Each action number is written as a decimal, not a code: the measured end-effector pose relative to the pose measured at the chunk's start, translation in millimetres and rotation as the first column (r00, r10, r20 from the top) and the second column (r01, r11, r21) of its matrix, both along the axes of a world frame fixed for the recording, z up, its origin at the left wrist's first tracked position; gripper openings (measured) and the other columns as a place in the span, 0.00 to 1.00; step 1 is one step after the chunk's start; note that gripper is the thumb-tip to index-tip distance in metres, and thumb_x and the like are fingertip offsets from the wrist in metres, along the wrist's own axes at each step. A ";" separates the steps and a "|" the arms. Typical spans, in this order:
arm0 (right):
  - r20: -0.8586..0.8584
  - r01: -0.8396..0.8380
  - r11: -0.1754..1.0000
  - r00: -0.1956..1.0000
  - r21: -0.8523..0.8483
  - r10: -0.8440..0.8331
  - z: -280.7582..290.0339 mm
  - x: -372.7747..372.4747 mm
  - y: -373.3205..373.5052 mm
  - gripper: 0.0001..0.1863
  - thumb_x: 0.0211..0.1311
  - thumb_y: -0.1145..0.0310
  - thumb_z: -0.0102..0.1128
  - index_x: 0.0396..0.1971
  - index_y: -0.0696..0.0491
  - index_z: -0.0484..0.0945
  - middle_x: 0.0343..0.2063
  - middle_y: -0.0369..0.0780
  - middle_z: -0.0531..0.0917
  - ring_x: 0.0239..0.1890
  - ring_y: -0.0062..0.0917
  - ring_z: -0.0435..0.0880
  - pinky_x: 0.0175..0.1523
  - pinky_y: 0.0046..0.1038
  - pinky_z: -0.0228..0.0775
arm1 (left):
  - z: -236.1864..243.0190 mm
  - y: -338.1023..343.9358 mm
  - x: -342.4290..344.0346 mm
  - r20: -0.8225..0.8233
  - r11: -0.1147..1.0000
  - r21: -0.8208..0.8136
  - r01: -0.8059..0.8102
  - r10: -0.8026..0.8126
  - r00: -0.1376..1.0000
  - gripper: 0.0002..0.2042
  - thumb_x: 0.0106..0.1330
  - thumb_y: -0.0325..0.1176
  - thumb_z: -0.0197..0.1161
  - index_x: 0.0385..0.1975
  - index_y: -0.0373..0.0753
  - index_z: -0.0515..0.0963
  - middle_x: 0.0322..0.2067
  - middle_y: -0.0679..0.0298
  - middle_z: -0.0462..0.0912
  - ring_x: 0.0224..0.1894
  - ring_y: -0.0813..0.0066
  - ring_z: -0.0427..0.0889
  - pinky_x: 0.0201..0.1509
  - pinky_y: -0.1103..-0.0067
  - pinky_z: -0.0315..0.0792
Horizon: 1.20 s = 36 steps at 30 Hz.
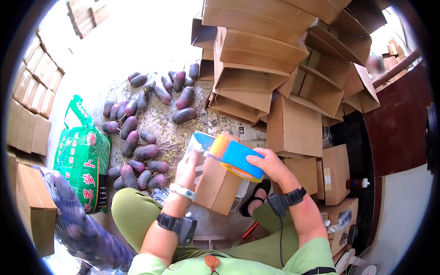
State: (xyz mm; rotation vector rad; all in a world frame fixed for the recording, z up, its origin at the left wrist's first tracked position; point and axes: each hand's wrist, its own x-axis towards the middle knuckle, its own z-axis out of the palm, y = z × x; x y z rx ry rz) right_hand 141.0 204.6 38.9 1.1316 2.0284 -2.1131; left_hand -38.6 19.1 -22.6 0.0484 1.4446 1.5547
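A small brown cardboard box (219,183) stands tilted between my knees. My right hand (270,165) is closed around a blue and orange tape dispenser (241,158), thumb along its blue side, over the box's upper right part. Against the box's left edge, my left hand (185,167) holds the box, fingers pointing away from me. Beside those fingertips shows a clear and blue plastic piece (200,141), whose kind I cannot make out. Part of the box's top is hidden under the dispenser.
Many dark purple radishes (146,151) lie on the floor ahead and left. A green printed bag (75,160) and a plastic-wrapped bundle of radishes (87,233) are at my left. Open cardboard boxes (256,50) are piled ahead right. A fan (364,263) stands at lower right.
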 end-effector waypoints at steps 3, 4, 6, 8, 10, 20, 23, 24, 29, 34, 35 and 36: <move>0.033 -0.032 0.999 0.999 0.021 0.031 4.9 -3.2 0.5 0.26 0.54 0.52 0.67 0.43 0.59 0.76 0.35 0.36 0.80 0.37 0.17 0.77 0.44 0.22 0.71 | 0.6 11.5 -10.8 0.145 0.993 0.096 0.067 -0.080 0.986 0.30 0.69 0.59 0.46 0.54 0.36 0.70 0.47 0.59 0.77 0.51 0.69 0.73 0.52 0.67 0.65; 0.046 -0.040 0.999 0.998 0.029 0.038 6.2 -3.7 0.8 0.26 0.54 0.52 0.67 0.42 0.59 0.76 0.35 0.36 0.80 0.37 0.17 0.77 0.44 0.22 0.71 | 2.7 15.9 -11.7 0.180 0.989 0.116 0.087 -0.107 0.978 0.30 0.69 0.59 0.46 0.55 0.37 0.70 0.47 0.59 0.77 0.51 0.69 0.72 0.52 0.66 0.65; 0.038 -0.059 0.998 0.998 0.014 0.058 7.5 -7.3 1.5 0.26 0.53 0.52 0.67 0.42 0.59 0.76 0.35 0.36 0.80 0.36 0.17 0.77 0.44 0.22 0.71 | 2.7 20.0 -16.6 0.249 0.981 0.159 0.107 -0.145 0.957 0.23 0.67 0.51 0.54 0.53 0.41 0.71 0.47 0.63 0.78 0.48 0.69 0.75 0.49 0.66 0.68; 0.038 -0.065 0.998 0.997 0.004 0.065 8.2 -7.2 2.1 0.26 0.54 0.52 0.67 0.42 0.59 0.77 0.35 0.35 0.80 0.36 0.17 0.77 0.44 0.22 0.71 | -3.4 24.1 -18.4 0.316 0.972 0.206 0.116 -0.178 0.932 0.20 0.66 0.45 0.59 0.52 0.43 0.71 0.47 0.65 0.78 0.45 0.69 0.77 0.47 0.67 0.70; 0.038 -0.065 0.998 0.997 -0.001 0.065 9.6 -7.1 3.0 0.25 0.54 0.52 0.66 0.41 0.59 0.77 0.34 0.35 0.80 0.36 0.16 0.77 0.43 0.21 0.71 | -16.9 26.4 -18.8 0.476 0.953 0.290 0.085 -0.221 0.851 0.18 0.63 0.39 0.62 0.52 0.44 0.71 0.46 0.66 0.79 0.43 0.69 0.79 0.45 0.67 0.72; 0.194 -0.142 0.985 0.974 0.102 0.120 28.5 -25.5 1.9 0.23 0.56 0.52 0.63 0.38 0.60 0.78 0.31 0.35 0.81 0.34 0.16 0.77 0.41 0.21 0.70 | -43.7 48.4 -16.0 0.198 0.963 0.257 0.078 -0.131 0.971 0.12 0.61 0.31 0.65 0.42 0.36 0.74 0.35 0.65 0.81 0.32 0.77 0.80 0.34 0.83 0.74; 0.210 -0.169 0.981 0.967 0.094 0.146 32.2 -30.8 6.2 0.23 0.57 0.52 0.63 0.38 0.60 0.78 0.31 0.36 0.81 0.34 0.17 0.77 0.42 0.21 0.70 | -55.3 54.4 -19.8 0.019 0.973 0.210 0.092 -0.098 0.995 0.08 0.61 0.33 0.65 0.35 0.36 0.76 0.31 0.67 0.80 0.30 0.81 0.79 0.33 0.85 0.72; 0.220 -0.163 0.983 0.965 0.079 0.142 32.8 -33.1 7.1 0.23 0.57 0.52 0.63 0.38 0.60 0.78 0.31 0.36 0.81 0.34 0.17 0.78 0.42 0.21 0.70 | -60.8 56.4 -21.7 -0.044 0.977 0.185 0.103 -0.096 0.994 0.08 0.61 0.33 0.65 0.33 0.37 0.77 0.29 0.68 0.80 0.29 0.83 0.78 0.33 0.85 0.72; 0.302 -0.134 0.989 0.947 0.055 0.111 29.8 -43.9 12.0 0.24 0.56 0.52 0.64 0.37 0.61 0.78 0.32 0.37 0.81 0.34 0.17 0.78 0.43 0.21 0.70 | -83.8 69.1 -42.1 -0.190 0.982 0.177 0.067 -0.032 0.981 0.04 0.61 0.29 0.63 0.28 0.37 0.76 0.23 0.70 0.78 0.24 0.84 0.73 0.29 0.85 0.68; 0.370 -0.158 0.983 0.922 0.089 0.115 29.2 -44.9 20.0 0.30 0.52 0.46 0.64 0.36 0.64 0.79 0.30 0.41 0.82 0.32 0.21 0.80 0.39 0.24 0.72 | -120.2 68.6 -67.9 -0.139 0.995 0.056 -0.079 0.086 0.987 0.04 0.60 0.27 0.62 0.30 0.33 0.76 0.25 0.66 0.79 0.24 0.80 0.76 0.29 0.82 0.74; 0.387 -0.176 0.979 0.914 0.103 0.124 28.4 -47.1 20.7 0.31 0.52 0.46 0.63 0.36 0.64 0.79 0.30 0.41 0.82 0.32 0.22 0.80 0.39 0.24 0.72 | -127.9 68.7 -67.7 -0.158 0.997 0.031 -0.068 0.072 0.985 0.04 0.60 0.27 0.62 0.30 0.34 0.76 0.25 0.66 0.79 0.24 0.81 0.76 0.29 0.82 0.74; 0.405 -0.195 0.974 0.905 0.116 0.132 27.9 -49.9 21.5 0.31 0.51 0.46 0.63 0.35 0.64 0.79 0.30 0.41 0.82 0.32 0.22 0.80 0.39 0.25 0.72 | -135.6 68.3 -67.4 -0.176 0.998 0.007 -0.058 0.058 0.983 0.04 0.60 0.27 0.62 0.30 0.34 0.76 0.25 0.66 0.79 0.24 0.81 0.76 0.29 0.82 0.74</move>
